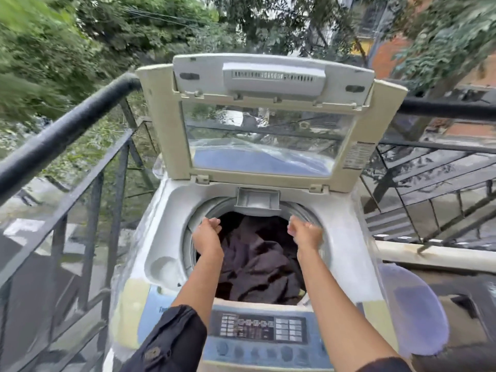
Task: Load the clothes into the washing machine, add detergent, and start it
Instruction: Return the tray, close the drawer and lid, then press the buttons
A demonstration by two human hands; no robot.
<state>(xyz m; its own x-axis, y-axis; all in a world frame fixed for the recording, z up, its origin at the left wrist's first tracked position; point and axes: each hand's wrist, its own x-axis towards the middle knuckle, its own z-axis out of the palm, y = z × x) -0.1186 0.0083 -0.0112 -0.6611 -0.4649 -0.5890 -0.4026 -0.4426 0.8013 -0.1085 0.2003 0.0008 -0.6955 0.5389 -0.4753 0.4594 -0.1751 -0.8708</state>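
A top-loading washing machine [166,237] stands in front of me with its lid [268,76] tilted up and back. Dark clothes [257,267] lie bunched in the drum. A small grey detergent tray [257,201] sits at the drum's back rim. My left hand [208,233] hovers over the drum's left edge with its fingers bent loosely downward and nothing in them. Over the right edge my right hand [306,233] is slightly blurred, loosely curled and empty. The control panel [257,330] with its buttons lies below my forearms.
A black metal railing [67,130] runs along the left and behind the machine. Metal stairs [429,183] descend at the right. A pale purple plastic cover [413,310] hangs off the machine's right side. Trees and buildings lie beyond.
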